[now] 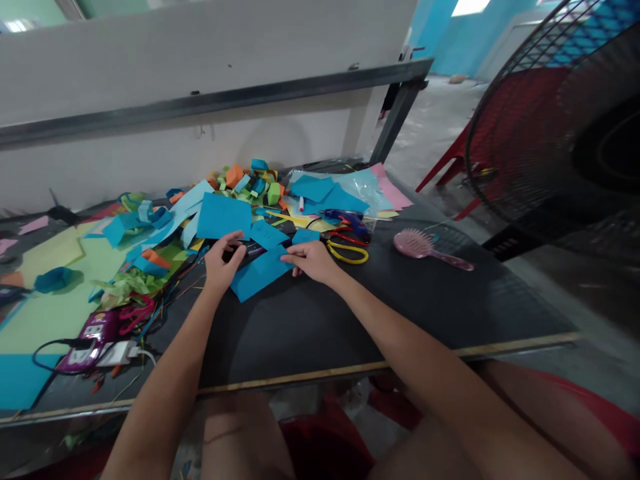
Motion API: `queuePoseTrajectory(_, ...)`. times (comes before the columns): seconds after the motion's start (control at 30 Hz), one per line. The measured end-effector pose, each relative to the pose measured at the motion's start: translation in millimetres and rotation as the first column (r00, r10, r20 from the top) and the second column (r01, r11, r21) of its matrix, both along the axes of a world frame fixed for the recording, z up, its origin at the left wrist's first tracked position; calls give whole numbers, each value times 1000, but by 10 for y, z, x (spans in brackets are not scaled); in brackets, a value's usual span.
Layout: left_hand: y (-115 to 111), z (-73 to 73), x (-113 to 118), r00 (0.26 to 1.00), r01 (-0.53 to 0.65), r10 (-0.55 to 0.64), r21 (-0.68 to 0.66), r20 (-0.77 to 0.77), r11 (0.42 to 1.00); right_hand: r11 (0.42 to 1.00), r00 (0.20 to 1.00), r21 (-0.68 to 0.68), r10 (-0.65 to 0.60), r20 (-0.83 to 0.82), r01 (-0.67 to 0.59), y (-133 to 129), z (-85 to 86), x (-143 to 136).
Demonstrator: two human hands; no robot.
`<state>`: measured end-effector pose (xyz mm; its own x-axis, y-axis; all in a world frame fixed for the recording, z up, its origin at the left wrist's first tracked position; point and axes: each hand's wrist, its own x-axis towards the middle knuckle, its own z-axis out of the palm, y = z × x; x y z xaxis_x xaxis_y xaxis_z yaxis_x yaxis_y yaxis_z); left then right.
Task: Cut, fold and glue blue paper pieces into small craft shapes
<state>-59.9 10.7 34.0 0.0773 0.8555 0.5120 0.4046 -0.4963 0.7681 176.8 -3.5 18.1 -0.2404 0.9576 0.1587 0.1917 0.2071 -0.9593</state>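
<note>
A blue sheet of paper (pixel 260 273) lies slantwise on the dark table in front of me. My right hand (pixel 310 259) pinches its upper right corner between thumb and fingers. Beside its left end is my left hand (pixel 223 259), thumb and fingers curved and apart, with nothing visible between them. Just beyond my left fingers is a larger blue square of paper (pixel 225 215). Smaller blue pieces (pixel 269 234) lie between the hands. Right of my right hand are scissors with yellow handles (pixel 349 253) and scissors with red handles (pixel 350 235).
Colourful folded paper pieces (pixel 243 180) pile up at the back. A purple power strip (pixel 90 340) with cords and pink-handled scissors (pixel 137 315) lie at left. A pink hairbrush (pixel 417 245) rests at right, near a large fan (pixel 550 127). The table's front edge (pixel 320 373) runs close to me.
</note>
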Motion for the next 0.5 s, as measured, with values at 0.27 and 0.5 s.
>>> queuePoseTrajectory(0.27,-11,-54,115,910,135,-193,-179,-367,975,971,961,237,-62,269,-4,-86,78,-8)
queuePoseTrajectory(0.5,52,-81,66,960,-37,5,-106,-281,994,830,435,423,-553,711,363,-118,425,235)
